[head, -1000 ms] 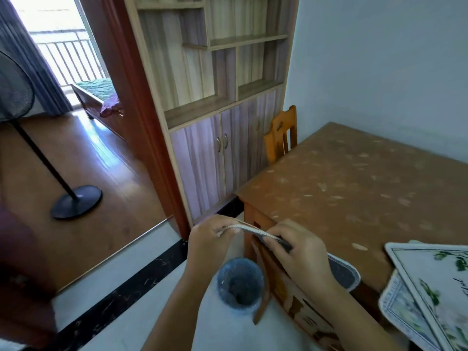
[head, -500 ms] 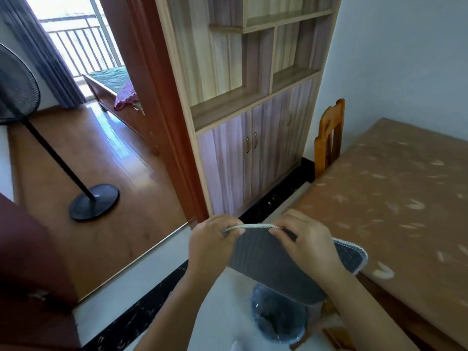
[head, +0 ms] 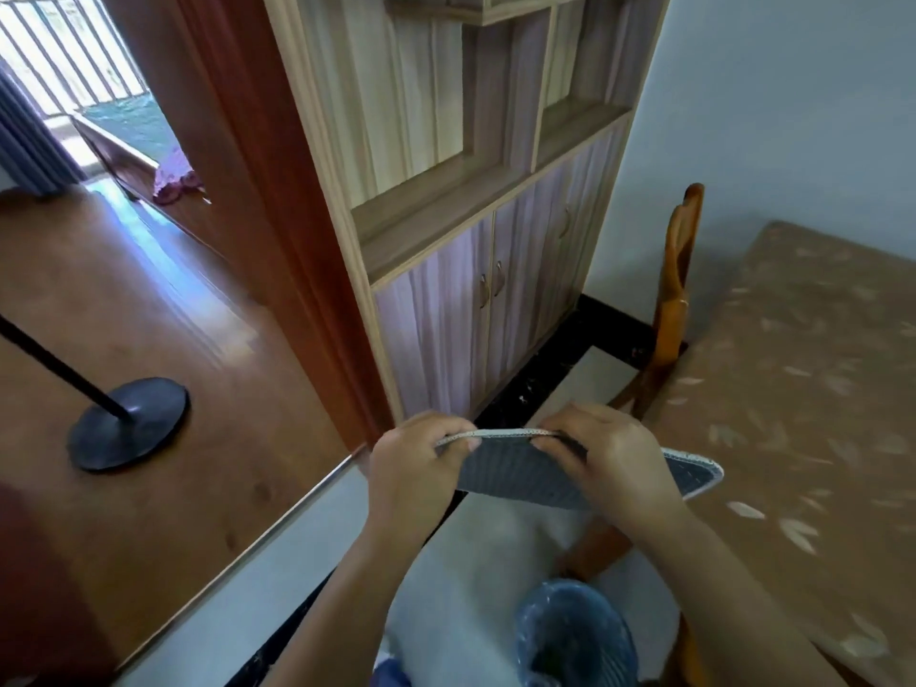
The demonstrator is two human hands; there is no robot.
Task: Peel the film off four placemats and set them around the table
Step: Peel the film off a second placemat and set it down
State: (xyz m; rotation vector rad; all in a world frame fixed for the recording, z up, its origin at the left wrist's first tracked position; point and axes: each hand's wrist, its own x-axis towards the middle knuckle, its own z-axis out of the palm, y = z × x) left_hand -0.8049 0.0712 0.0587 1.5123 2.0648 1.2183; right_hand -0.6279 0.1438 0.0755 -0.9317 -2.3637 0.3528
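Grey placemat (head: 515, 476) pinched along its top edge by left hand (head: 414, 476) and right hand (head: 612, 461) (film unseen); slipping fingers could drop it toward bin (head: 575, 637) below.

Placemat (head: 515, 473) up in the air, off the table's (head: 803, 389) left edge, left hand (head: 416, 468) pinching its left end, right hand (head: 614, 463) gripping its top edge further right, the mat's right end overlapping that table edge; bin (head: 575, 637) on the floor below the hands, beside the same edge; chair (head: 674, 290) against that edge behind the hands; cabinet (head: 471, 240) behind, left of the chair; doorframe (head: 277, 215) left of it, fan base (head: 129, 421) far left
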